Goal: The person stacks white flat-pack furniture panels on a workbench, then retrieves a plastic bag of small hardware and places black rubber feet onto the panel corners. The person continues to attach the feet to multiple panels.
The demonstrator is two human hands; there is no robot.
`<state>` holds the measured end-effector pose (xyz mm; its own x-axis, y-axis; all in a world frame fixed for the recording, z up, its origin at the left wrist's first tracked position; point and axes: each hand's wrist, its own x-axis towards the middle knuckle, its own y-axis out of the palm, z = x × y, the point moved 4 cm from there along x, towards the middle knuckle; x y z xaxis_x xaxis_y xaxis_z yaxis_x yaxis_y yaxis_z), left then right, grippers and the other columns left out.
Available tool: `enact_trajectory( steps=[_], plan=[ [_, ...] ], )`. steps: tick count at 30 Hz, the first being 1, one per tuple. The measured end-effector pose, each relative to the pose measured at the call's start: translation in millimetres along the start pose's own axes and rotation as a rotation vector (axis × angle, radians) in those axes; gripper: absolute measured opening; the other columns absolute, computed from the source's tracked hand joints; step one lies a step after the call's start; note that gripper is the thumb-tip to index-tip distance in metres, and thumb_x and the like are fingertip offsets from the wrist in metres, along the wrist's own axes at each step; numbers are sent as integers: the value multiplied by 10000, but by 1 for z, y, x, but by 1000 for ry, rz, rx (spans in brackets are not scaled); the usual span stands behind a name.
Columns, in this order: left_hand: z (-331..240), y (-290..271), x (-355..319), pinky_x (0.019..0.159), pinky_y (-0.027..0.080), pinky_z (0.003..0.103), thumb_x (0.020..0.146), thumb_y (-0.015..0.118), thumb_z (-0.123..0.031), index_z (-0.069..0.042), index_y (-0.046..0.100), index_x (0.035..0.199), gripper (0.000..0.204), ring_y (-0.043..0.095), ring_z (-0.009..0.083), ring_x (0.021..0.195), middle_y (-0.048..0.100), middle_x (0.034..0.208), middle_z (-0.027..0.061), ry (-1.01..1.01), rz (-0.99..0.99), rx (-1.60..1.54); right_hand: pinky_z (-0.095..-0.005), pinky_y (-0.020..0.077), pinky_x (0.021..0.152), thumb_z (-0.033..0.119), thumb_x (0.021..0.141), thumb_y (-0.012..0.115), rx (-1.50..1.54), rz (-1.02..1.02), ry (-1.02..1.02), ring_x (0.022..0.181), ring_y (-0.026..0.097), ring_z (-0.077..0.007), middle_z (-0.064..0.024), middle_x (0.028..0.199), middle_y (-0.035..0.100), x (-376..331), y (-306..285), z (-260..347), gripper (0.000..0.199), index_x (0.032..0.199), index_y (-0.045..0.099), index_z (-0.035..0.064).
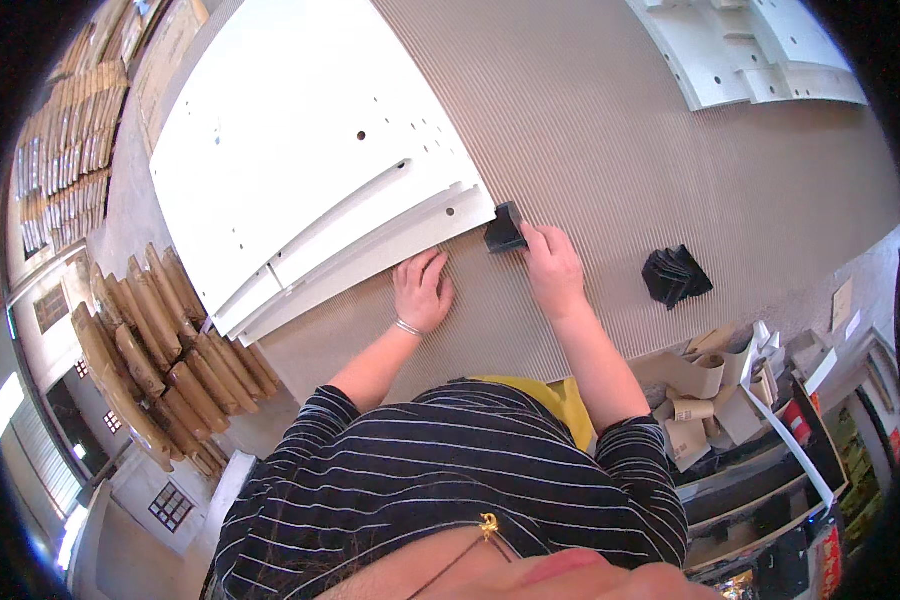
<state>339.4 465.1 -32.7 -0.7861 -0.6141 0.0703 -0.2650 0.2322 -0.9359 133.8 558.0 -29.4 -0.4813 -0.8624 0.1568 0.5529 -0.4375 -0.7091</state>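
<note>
A large white panel (310, 130) with small holes and long grooves lies on a ribbed brown tabletop (590, 130). My right hand (554, 268) is closed on a black corner protector (505, 228), pinching its right side between thumb and fingers. The protector sits at the panel's near right corner; how far it fits over that corner cannot be made out. My left hand (423, 292) rests by the panel's near edge, fingers a little bent and apart, holding nothing. To the right of my right hand lies a pile of similar black corner protectors (676, 276).
Another white panel (740, 60) lies at the far right of the table. Brown wrapped bundles (160, 360) stand on the left, with more stacked packages (70, 150) beyond. Below the table's right side are cardboard scraps (700, 385) and a dark shelf or bin (760, 500).
</note>
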Motion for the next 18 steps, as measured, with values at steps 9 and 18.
enact_trajectory(
  steps=[9,18],
  plan=[
    [-2,-2,1,949,346,447,697,647,-128,-85,576,1146,457,434,316,1098,493,1200,104,-13,45,-36,-344,443,606,77,774,614,-101,-8,-58,699,524,-229,-66,749,519,10,-1,-2,112,882,600,48],
    [-2,1,1,962,344,455,675,634,-120,-71,584,1125,455,423,334,1116,481,1209,121,-2,37,-8,-347,406,605,53,766,626,-58,-50,-152,679,501,-223,-63,705,487,20,8,-1,72,811,570,47]
  ],
)
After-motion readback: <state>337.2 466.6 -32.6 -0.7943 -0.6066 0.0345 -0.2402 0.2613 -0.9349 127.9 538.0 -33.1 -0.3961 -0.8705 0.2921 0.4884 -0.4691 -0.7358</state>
